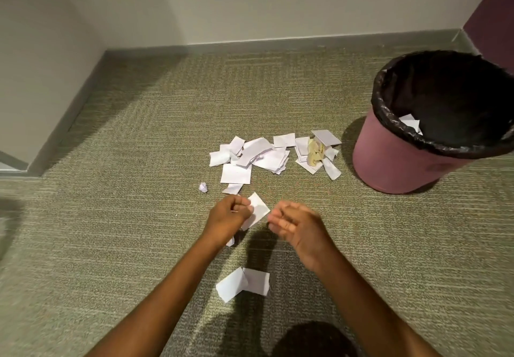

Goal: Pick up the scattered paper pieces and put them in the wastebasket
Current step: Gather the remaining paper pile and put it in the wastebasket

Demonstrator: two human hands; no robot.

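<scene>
A white paper piece (260, 208) is being pinched between the thumb and curled fingers of the left hand (226, 217), seemingly just clear of the carpet (139, 134), near its middle. Whether a second sheet is being held behind it cannot be told. The right hand (297, 224) is being held just beside the piece, fingers loosely curled. Nothing is being seen in them, though the hand is blurred.

Beyond the hands, the main pile of papers (261, 156) is being left on the carpet, with a tan crumpled wad (315, 152) among its right-hand sheets and a small paper ball (203, 187) just off its near left corner. Two folded pieces (243, 283) are lying nearer the person, between the forearms. The wastebasket (389, 162), lined with a black bag (381, 106), is standing toward the carpet's right edge, just beside the pile, and a few sheets are showing inside it.

Gathering is judged to be in hand, with most of the work remaining. The step is best done by several flat sheets being stacked into one hand before the basket is visited. Flat sheets are being held down by the carpet pile, so an edge should be lifted first. The release should be made low inside the rim, since light paper is likely to flutter wide.
</scene>
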